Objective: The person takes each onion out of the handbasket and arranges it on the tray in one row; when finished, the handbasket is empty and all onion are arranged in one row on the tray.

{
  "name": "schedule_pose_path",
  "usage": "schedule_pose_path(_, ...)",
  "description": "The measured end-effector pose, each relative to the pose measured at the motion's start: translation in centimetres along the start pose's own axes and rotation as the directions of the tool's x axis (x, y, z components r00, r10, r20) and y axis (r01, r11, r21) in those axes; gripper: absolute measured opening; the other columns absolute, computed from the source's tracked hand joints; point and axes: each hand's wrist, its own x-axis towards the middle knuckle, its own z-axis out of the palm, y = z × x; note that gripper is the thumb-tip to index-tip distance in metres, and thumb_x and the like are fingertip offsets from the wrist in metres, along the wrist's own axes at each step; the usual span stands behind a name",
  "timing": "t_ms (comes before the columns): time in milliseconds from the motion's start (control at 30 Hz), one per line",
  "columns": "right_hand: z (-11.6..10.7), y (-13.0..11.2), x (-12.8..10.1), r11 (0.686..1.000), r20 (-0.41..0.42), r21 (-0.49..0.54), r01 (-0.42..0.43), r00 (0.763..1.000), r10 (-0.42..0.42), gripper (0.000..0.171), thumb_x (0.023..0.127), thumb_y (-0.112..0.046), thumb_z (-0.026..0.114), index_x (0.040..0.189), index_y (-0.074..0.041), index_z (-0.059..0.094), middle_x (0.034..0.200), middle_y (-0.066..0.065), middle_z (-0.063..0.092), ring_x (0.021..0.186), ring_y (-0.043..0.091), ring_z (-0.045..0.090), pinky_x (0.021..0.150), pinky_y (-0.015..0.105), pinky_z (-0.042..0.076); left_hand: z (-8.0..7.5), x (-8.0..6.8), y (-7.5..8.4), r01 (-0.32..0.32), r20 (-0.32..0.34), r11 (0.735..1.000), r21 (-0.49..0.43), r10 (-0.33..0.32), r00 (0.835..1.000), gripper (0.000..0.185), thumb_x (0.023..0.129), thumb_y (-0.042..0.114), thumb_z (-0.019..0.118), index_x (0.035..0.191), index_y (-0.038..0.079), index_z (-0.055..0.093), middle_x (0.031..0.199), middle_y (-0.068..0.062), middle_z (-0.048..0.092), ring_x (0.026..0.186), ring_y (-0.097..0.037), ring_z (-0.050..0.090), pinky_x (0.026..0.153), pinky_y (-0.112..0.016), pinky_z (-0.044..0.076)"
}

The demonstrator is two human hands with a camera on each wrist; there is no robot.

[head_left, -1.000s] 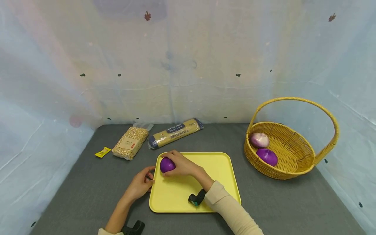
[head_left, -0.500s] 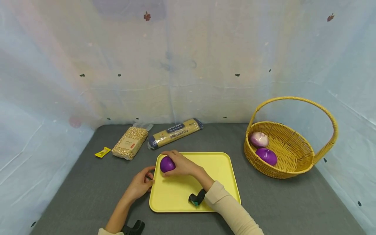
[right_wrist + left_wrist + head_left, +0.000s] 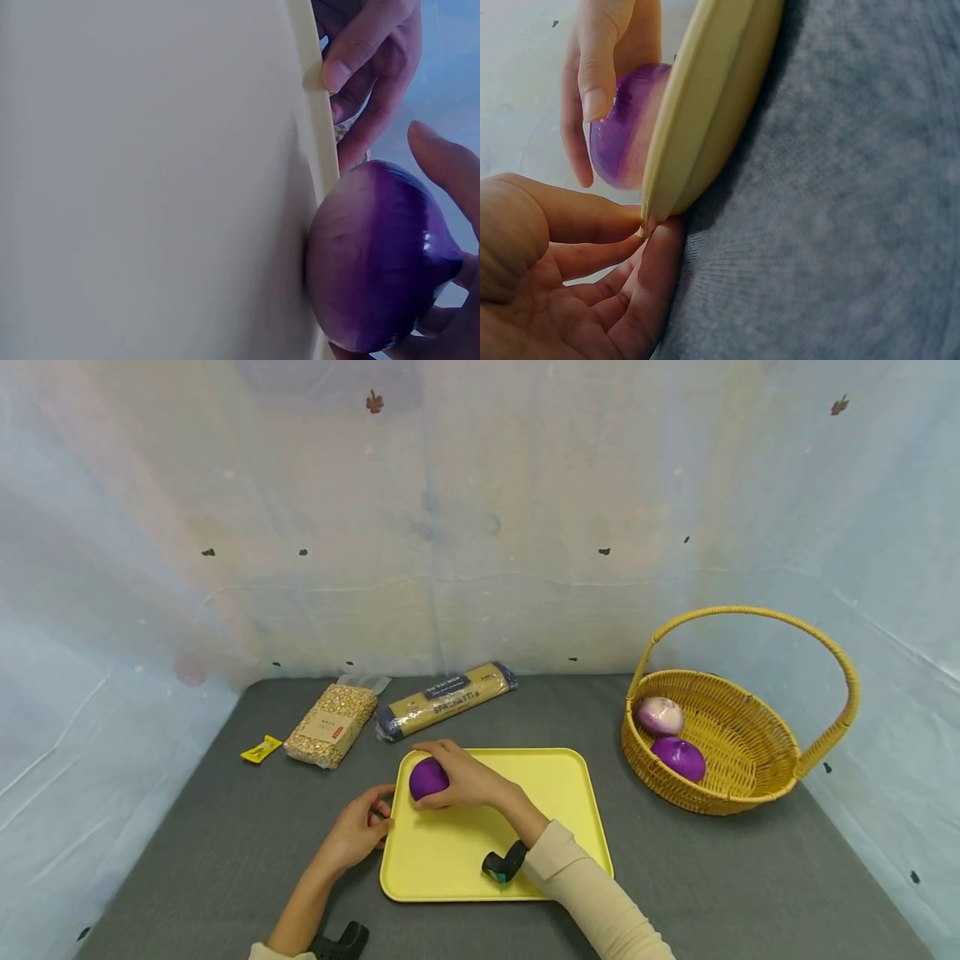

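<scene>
Staged recording booth: pale translucent sheeting (image 3: 480, 527) enclosing grey cloth surface (image 3: 712, 877) from 9 through 12 to 3 o'clock; grocery props laid out.

Cream long sleeves, bare hands, a black wrist-mounted camera (image 3: 502, 864) with what looks like a teal underside

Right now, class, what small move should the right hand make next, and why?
Probably let go of the purple onion: the right hand has it resting on the yellow tray near its far-left corner, while the left hand steadies the tray's edge.
</scene>
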Motion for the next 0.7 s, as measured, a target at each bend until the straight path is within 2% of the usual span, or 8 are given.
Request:
schedule_pose_path(233, -0.4, -0.3, -0.2, 1.000, -0.005, 0.004, 0.005, 1.000, -0.005, 0.084, 0.076, -0.042, 0.075, 0.145, -0.023, 0.031, 0.137, 0.017, 0.036, 0.099, 0.016, 0.054, 0.070, 0.020, 0.049, 0.0, -0.1, -0.1, -0.005, 0.001, 1.000, 0.009, 0.005, 1.000, 0.047, 0.083, -0.009, 0.057, 0.129, -0.002, 0.049, 0.086, -0.009, 0.052, 0.060, -0.016, 0.052, 0.049, -0.028, 0.050)
schedule_pose_path(400, -0.9, -0.5, -0.5, 1.000, -0.021, 0.009, 0.015, 1.000, -0.015, 0.083, 0.076, -0.043, 0.074, 0.145, -0.022, 0.032, 0.138, 0.013, 0.036, 0.107, 0.019, 0.052, 0.076, 0.023, 0.049, 0.0, -0.2, -0.1, -0.006, 0.004, 1.000, 0.001, 0.006, 1.000, 0.046, 0.084, -0.009, 0.057, 0.129, -0.002, 0.049, 0.086, -0.009, 0.051, 0.061, -0.016, 0.052, 0.049, -0.028, 0.050)
schedule_pose_path(567, -1.7, -0.6, -0.8, 1.000, -0.043, -0.005, 0.026, 0.999, -0.026, 0.083, 0.078, -0.046, 0.072, 0.146, -0.022, 0.031, 0.141, 0.009, 0.034, 0.121, 0.025, 0.044, 0.090, 0.033, 0.046, 0.0, -0.3, -0.2, -0.009, 0.002, 1.000, -0.008, 0.009, 1.000, 0.046, 0.084, -0.009, 0.057, 0.129, -0.001, 0.049, 0.087, -0.010, 0.051, 0.061, -0.016, 0.052, 0.049, -0.027, 0.050)
schedule_pose_path(700, -2.3, -0.7, -1.1, 0.999, -0.065, -0.023, 0.039, 0.997, -0.040, 0.081, 0.080, -0.047, 0.069, 0.146, -0.020, 0.031, 0.141, 0.009, 0.034, 0.127, 0.025, 0.038, 0.097, 0.042, 0.042, 0.1, -0.3, -0.2, -0.008, -0.001, 1.000, -0.008, 0.008, 1.000, 0.046, 0.084, -0.009, 0.057, 0.129, -0.002, 0.049, 0.086, -0.010, 0.051, 0.061, -0.015, 0.052, 0.049, -0.027, 0.049)
